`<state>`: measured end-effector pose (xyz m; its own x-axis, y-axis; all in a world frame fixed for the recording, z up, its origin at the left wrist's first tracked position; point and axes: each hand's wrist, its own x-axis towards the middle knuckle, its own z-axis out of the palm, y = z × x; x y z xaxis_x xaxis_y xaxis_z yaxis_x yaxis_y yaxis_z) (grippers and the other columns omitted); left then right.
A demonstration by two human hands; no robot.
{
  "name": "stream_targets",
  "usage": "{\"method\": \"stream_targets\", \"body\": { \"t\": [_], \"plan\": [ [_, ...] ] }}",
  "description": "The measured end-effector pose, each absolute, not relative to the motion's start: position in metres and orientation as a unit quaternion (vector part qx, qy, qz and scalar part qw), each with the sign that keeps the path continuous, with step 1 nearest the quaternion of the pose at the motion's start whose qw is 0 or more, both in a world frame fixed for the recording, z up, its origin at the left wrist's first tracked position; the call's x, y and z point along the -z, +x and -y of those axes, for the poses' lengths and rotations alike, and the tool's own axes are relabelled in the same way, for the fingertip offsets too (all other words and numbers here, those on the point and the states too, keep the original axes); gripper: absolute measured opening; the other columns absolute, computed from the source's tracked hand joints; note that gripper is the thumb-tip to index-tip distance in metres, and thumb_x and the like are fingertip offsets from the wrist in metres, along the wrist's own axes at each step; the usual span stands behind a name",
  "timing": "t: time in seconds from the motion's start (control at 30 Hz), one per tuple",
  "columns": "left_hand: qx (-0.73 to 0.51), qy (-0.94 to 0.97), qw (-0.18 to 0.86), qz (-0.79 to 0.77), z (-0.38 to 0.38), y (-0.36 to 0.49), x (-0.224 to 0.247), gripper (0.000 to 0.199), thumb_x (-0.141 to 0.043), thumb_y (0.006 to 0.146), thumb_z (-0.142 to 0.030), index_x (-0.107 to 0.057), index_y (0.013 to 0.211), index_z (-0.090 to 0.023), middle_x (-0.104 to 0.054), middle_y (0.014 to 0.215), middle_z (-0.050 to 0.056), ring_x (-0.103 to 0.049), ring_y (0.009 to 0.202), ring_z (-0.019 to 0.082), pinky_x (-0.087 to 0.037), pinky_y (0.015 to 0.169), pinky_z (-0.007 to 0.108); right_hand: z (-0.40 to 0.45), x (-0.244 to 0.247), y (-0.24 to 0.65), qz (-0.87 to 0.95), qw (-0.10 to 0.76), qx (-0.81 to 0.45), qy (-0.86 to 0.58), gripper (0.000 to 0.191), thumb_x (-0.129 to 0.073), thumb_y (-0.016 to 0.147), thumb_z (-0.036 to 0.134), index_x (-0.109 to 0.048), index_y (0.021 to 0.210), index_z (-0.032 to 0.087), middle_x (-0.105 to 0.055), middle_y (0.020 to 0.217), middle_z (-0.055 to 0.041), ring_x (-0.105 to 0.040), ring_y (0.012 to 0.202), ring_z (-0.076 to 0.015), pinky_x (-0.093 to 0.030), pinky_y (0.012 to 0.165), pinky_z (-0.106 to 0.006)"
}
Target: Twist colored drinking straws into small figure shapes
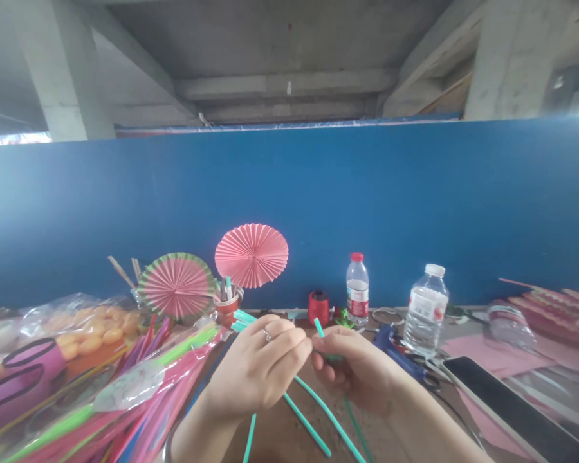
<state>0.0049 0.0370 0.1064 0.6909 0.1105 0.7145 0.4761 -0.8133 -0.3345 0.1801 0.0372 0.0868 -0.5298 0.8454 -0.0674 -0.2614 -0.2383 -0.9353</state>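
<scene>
My left hand (259, 365), with a ring on one finger, is closed around several teal pipe cleaners (309, 426). Their ends stick out past its far side, and their long parts hang below toward the table. My right hand (354, 363) pinches a teal pipe cleaner (319, 326), whose short tip rises above the thumb. The fingertips of both hands meet or nearly meet in front of me. Where the stems join or cross is hidden behind my fingers.
Plastic-wrapped coloured stems (145, 386) and a bag of orange balls (96, 328) lie left. Pink paper fans (251, 256) stand at the back by a pen cup (227, 307). Bottles (425, 312), blue-handled scissors (399, 354) and a phone (511, 405) are right.
</scene>
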Motion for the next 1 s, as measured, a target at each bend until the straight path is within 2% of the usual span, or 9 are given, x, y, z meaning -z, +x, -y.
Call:
{"method": "stream_targets", "body": {
  "t": [0.2,0.33,0.43,0.53,0.7,0.83,0.87,0.93,1.0],
  "plan": [
    [0.335,-0.883,0.248,0.215,-0.035,0.006,-0.111,0.023,-0.036,0.086,-0.013,-0.059,0.088,-0.017,-0.065,0.079,0.003,-0.056,0.076,0.014,-0.042,0.072,0.030,-0.038,-0.085,0.172,0.526,0.453,-0.653,-0.301,0.021,-0.061,0.063,0.030,-0.055,0.053,0.012,-0.037,0.042,0.0066,-0.023,0.040,-0.0039,-0.012,0.041,-0.020],
    [0.309,-0.893,0.219,0.245,-0.034,0.006,-0.112,0.022,-0.038,0.084,-0.011,-0.059,0.082,-0.017,-0.064,0.076,0.002,-0.056,0.072,0.014,-0.039,0.070,0.030,-0.039,-0.084,0.173,0.679,0.470,-0.441,-0.351,0.018,-0.054,0.067,0.021,-0.053,0.050,0.014,-0.039,0.045,0.0055,-0.032,0.046,-0.0069,-0.021,0.045,-0.021],
    [0.272,-0.896,0.197,0.291,-0.033,0.005,-0.110,0.024,-0.039,0.078,-0.006,-0.059,0.075,-0.018,-0.063,0.067,0.001,-0.055,0.064,0.014,-0.037,0.062,0.029,-0.040,-0.082,0.175,0.795,0.438,-0.214,-0.361,0.015,-0.048,0.065,0.009,-0.053,0.052,0.016,-0.039,0.050,0.0050,-0.034,0.050,-0.0085,-0.024,0.047,-0.021],
    [0.230,-0.899,0.154,0.341,-0.032,0.003,-0.105,0.023,-0.042,0.068,-0.001,-0.057,0.064,-0.018,-0.060,0.058,0.001,-0.054,0.058,0.015,-0.035,0.058,0.028,-0.044,-0.075,0.174,0.876,0.377,-0.019,-0.301,0.017,-0.047,0.064,0.003,-0.056,0.060,0.017,-0.049,0.059,0.0013,-0.041,0.058,-0.0119,-0.029,0.053,-0.023],
    [0.179,-0.873,0.003,0.453,-0.037,-0.009,-0.084,0.018,-0.047,0.065,-0.008,-0.054,0.052,-0.018,-0.057,0.050,0.001,-0.051,0.048,0.015,-0.031,0.049,0.024,-0.052,-0.048,0.160,0.928,0.271,0.158,-0.201,0.021,-0.042,0.081,0.010,-0.055,0.065,0.017,-0.054,0.063,-0.0019,-0.044,0.060,-0.0139,-0.030,0.054,-0.026],
    [0.124,-0.818,-0.245,0.506,-0.041,-0.025,-0.061,0.017,-0.044,0.067,-0.013,-0.056,0.057,-0.017,-0.058,0.052,0.000,-0.053,0.048,0.013,-0.032,0.043,0.021,-0.054,-0.026,0.145,0.943,0.216,0.170,-0.187,0.021,-0.042,0.083,0.012,-0.056,0.067,0.016,-0.054,0.063,-0.0023,-0.044,0.059,-0.0139,-0.028,0.051,-0.025],
    [0.127,-0.807,-0.257,0.516,-0.040,-0.028,-0.057,0.016,-0.044,0.069,-0.014,-0.057,0.060,-0.017,-0.059,0.054,0.000,-0.054,0.049,0.013,-0.033,0.044,0.020,-0.053,-0.024,0.142,0.943,0.213,0.144,-0.212,0.019,-0.043,0.082,0.013,-0.056,0.068,0.015,-0.055,0.064,-0.0027,-0.045,0.060,-0.0140,-0.028,0.051,-0.025],
    [0.155,-0.821,-0.181,0.519,-0.036,-0.032,-0.053,0.015,-0.044,0.072,-0.016,-0.057,0.065,-0.016,-0.061,0.060,0.001,-0.055,0.055,0.014,-0.035,0.049,0.022,-0.052,-0.024,0.138,0.927,0.227,0.044,-0.297,0.016,-0.047,0.078,0.015,-0.059,0.067,0.015,-0.056,0.064,-0.0026,-0.046,0.061,-0.0135,-0.029,0.052,-0.024],
    [0.190,-0.865,-0.026,0.465,-0.029,-0.034,-0.054,0.018,-0.042,0.075,-0.013,-0.058,0.068,-0.016,-0.062,0.065,0.003,-0.055,0.062,0.016,-0.037,0.057,0.026,-0.050,-0.028,0.137,0.881,0.248,-0.143,-0.378,0.018,-0.048,0.077,0.021,-0.061,0.065,0.015,-0.056,0.059,-0.0013,-0.046,0.057,-0.0117,-0.028,0.051,-0.022]
  ]
}}
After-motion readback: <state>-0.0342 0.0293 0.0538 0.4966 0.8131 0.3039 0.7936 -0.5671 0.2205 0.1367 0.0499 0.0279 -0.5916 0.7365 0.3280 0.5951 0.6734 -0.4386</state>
